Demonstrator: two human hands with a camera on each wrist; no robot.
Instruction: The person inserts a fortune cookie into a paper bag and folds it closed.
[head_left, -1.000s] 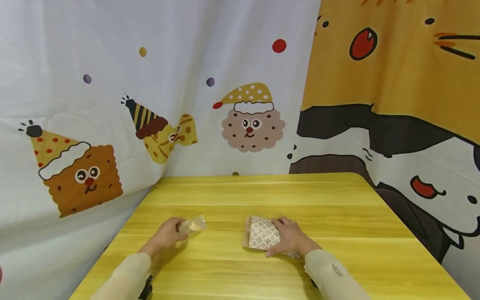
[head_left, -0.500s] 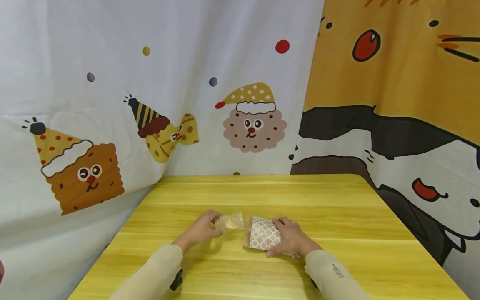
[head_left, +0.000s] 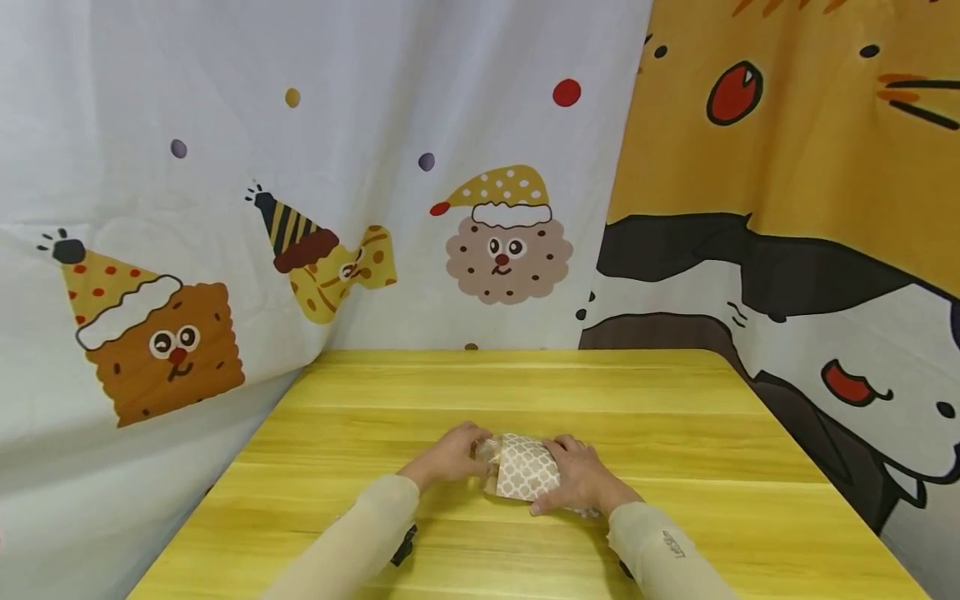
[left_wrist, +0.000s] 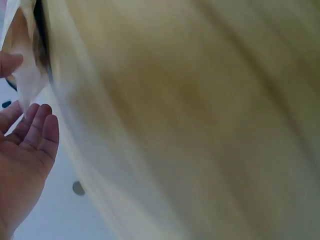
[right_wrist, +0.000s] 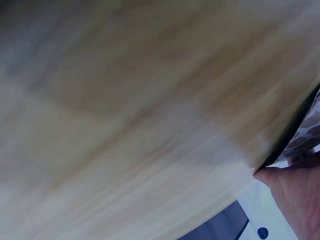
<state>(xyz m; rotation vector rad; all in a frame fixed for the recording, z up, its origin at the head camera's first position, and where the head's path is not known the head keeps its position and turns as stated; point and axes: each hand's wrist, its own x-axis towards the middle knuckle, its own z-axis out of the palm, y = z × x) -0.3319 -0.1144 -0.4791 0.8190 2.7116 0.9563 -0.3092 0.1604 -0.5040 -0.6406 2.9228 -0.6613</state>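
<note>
In the head frame's lower centre, the left hand (head_left: 452,454) pinched a clear packet (head_left: 488,451) at the left end of a patterned pouch (head_left: 527,468) gripped by the right hand (head_left: 581,478), so a snagged packet corner could have crumpled the pouch's edge.

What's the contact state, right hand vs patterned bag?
Touching. Head view shows the right hand laid over the patterned bag, thumb at its near edge.

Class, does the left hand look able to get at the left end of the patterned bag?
Likely yes: the left hand, holding a clear packet, is there; the right hand grips the patterned bag farther right, clear of that end.
</note>
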